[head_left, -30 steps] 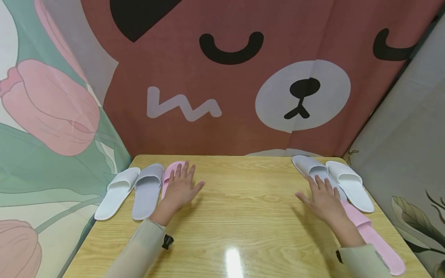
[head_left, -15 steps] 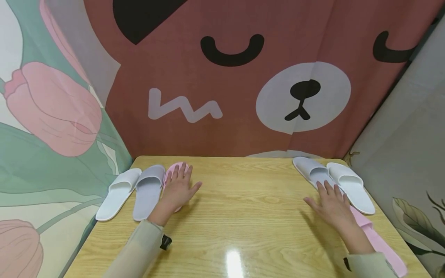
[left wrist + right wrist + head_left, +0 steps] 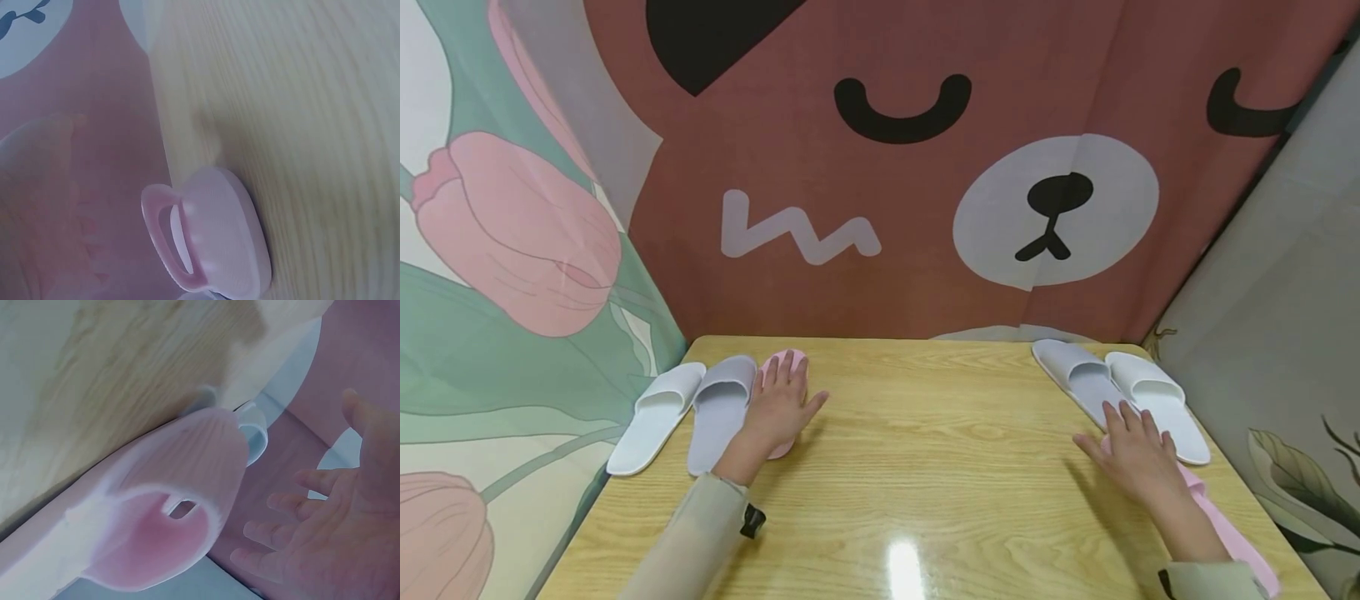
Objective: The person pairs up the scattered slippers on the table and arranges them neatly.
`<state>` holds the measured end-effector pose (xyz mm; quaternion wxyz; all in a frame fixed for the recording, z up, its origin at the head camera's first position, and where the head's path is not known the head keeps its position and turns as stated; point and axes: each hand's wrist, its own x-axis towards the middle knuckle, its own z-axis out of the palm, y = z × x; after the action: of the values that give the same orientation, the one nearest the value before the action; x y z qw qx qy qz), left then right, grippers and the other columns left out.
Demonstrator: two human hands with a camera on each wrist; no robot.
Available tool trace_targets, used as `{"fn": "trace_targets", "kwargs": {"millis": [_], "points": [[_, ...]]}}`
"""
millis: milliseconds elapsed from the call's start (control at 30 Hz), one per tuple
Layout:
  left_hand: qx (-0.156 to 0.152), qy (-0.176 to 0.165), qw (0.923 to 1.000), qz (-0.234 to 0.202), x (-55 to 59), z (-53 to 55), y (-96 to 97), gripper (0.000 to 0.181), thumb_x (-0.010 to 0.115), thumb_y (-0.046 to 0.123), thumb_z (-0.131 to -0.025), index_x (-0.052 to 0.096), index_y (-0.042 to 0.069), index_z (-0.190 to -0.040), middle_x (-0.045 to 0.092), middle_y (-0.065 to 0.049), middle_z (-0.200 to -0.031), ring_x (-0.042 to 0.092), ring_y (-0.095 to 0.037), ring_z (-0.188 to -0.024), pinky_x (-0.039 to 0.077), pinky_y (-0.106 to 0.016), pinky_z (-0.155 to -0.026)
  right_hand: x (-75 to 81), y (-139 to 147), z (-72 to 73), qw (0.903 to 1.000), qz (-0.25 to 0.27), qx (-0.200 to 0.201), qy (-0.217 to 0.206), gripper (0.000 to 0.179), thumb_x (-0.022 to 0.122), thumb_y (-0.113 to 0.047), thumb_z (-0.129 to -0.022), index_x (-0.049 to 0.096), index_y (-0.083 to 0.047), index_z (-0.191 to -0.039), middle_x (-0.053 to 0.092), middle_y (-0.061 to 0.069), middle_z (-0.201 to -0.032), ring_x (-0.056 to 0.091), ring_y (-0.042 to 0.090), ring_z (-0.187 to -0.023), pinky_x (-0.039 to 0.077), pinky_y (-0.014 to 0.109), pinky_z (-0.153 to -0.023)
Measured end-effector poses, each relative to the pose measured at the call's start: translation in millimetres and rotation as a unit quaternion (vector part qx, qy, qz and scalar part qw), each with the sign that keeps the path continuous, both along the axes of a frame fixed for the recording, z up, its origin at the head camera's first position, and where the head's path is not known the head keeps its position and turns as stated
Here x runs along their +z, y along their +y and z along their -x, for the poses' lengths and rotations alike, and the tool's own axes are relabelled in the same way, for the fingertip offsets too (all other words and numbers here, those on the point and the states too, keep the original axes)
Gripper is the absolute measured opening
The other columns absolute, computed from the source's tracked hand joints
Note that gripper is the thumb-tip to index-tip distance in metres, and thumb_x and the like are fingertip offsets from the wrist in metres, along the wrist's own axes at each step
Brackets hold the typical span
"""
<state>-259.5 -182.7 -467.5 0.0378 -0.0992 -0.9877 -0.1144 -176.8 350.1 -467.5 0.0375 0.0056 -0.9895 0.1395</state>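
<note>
On the left side of the table, my left hand [image 3: 772, 410] is spread with straight fingers over a pink slipper [image 3: 222, 228], hiding much of it in the head view. The left wrist view shows that slipper flat on the wood, its strap raised and the hand apart from it. My right hand [image 3: 1138, 458], palm down and fingers spread, overlaps the other pink slipper [image 3: 1236, 533] at the right. From the right wrist, that slipper's toe opening [image 3: 156, 544] shows, with the fingers away from it. Neither hand holds anything.
Left of the left pink slipper lie a grey slipper [image 3: 718, 425] and a white slipper [image 3: 651, 425]. Another grey slipper [image 3: 1075, 371] and white slipper [image 3: 1157, 404] lie at the back right. Printed curtains [image 3: 910, 283] enclose the wooden table [image 3: 925, 450] at the back and sides.
My right hand has drifted right and nearer to me, over the pink slipper. The left hand has shifted slightly left and nearer. The slippers stay where they lay.
</note>
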Motion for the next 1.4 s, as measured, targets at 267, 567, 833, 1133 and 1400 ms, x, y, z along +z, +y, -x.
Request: {"fn": "trace_targets", "kwargs": {"millis": [267,567,833,1133,1400], "points": [[-0.002,0.012,0.9999,-0.005,0.1,8.7,-5.3,0.08,0.046,0.055,-0.103,0.026,0.002,-0.159,0.018,-0.026,-0.165,0.013,-0.048,-0.152,0.009,-0.064,-0.12,-1.8,9.8,-6.2,0.9999,0.002,-0.011,-0.007,0.091,0.042,-0.063,-0.101,0.027,0.011,-0.152,0.021,0.043,-0.151,0.015,0.068,-0.136,0.011,0.083,-0.103],[0.005,0.012,0.9998,-0.018,-1.0,19.9,-8.5,0.08,0.046,0.056,-0.102,0.029,0.001,-0.158,0.021,-0.028,-0.164,0.015,-0.048,-0.151,0.014,-0.065,-0.119,-5.0,19.4,-9.9,0.9997,-0.001,-0.023,-0.01,0.087,0.045,-0.06,-0.102,0.029,0.011,-0.15,0.024,0.043,-0.149,0.016,0.069,-0.134,0.013,0.083,-0.101],[0.016,0.015,0.9996,-0.02,-6.0,30.1,-12.4,0.079,0.05,0.054,-0.101,0.033,0.0,-0.156,0.024,-0.03,-0.162,0.02,-0.05,-0.149,0.019,-0.065,-0.118,-9.9,28.2,-12.5,0.9996,-0.002,-0.026,-0.006,0.085,0.05,-0.057,-0.1,0.032,0.012,-0.148,0.025,0.045,-0.147,0.019,0.071,-0.131,0.015,0.084,-0.098],[0.036,-0.018,0.9986,-0.036,-9.0,37.1,-15.4,0.079,0.051,0.051,-0.101,0.03,-0.001,-0.157,0.018,-0.03,-0.163,0.015,-0.05,-0.15,0.016,-0.065,-0.119,-15.3,37.9,-15.5,0.9997,-0.007,-0.018,-0.018,0.084,0.05,-0.055,-0.101,0.031,0.012,-0.147,0.027,0.045,-0.145,0.022,0.071,-0.128,0.016,0.085,-0.097],[0.037,-0.035,0.9981,-0.036,-6.4,40.9,-13.2,0.08,0.05,0.051,-0.101,0.029,-0.001,-0.157,0.017,-0.031,-0.163,0.015,-0.051,-0.15,0.015,-0.065,-0.119,-18.6,43.7,-18.0,0.9997,-0.007,-0.017,-0.018,0.085,0.053,-0.055,-0.1,0.032,0.013,-0.147,0.029,0.045,-0.144,0.025,0.071,-0.127,0.018,0.084,-0.096]]}}
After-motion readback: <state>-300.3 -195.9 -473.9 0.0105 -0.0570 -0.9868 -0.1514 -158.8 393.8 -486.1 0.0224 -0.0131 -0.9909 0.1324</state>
